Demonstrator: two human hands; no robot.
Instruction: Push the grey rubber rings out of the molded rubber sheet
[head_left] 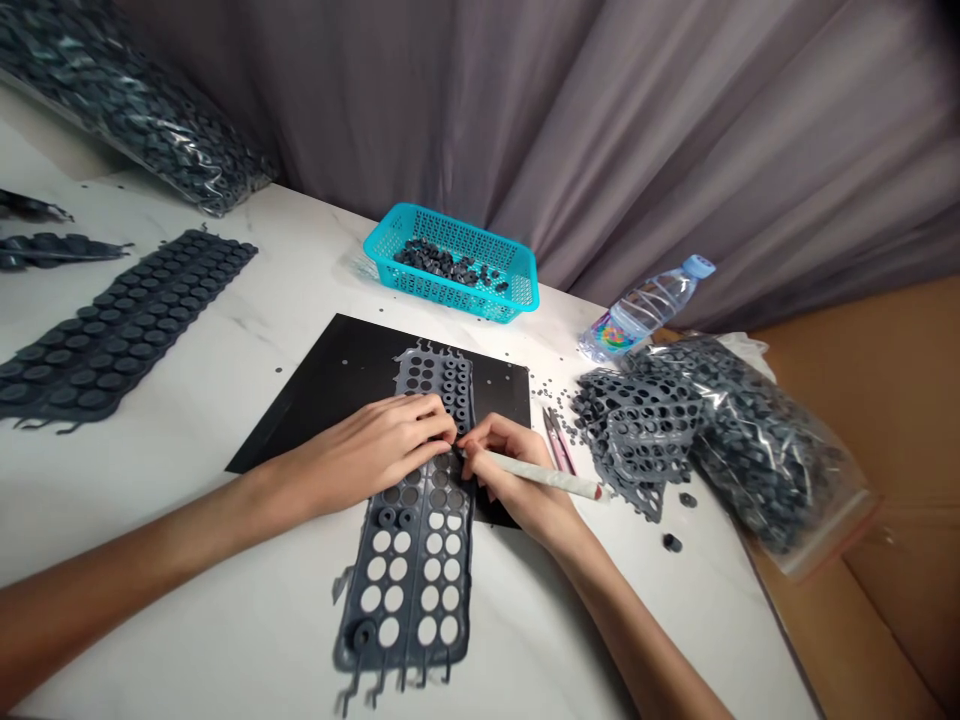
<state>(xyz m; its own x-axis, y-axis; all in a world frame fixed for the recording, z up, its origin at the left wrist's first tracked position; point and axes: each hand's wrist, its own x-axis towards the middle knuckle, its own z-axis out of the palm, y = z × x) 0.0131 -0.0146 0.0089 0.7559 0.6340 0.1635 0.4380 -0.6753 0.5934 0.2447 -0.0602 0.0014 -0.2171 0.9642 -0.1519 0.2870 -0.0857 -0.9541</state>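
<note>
A long dark grey rubber sheet with rows of round holes lies in front of me. Small round rubber pieces sit in some of its holes, mainly at the far end. My left hand rests across the sheet's middle, thumb and forefinger closing together on it. My right hand is closed around a pen-like tool wrapped in white. The tool's tip meets the sheet beside my left fingertips, where fingers partly hide it. Under the far half of the sheet lies a black mat.
A blue basket holds loose rubber pieces. Right of the mat are pink-handled snips, stacked punched sheets, a water bottle and a bag of pieces. At left lie a filled sheet and a big bag.
</note>
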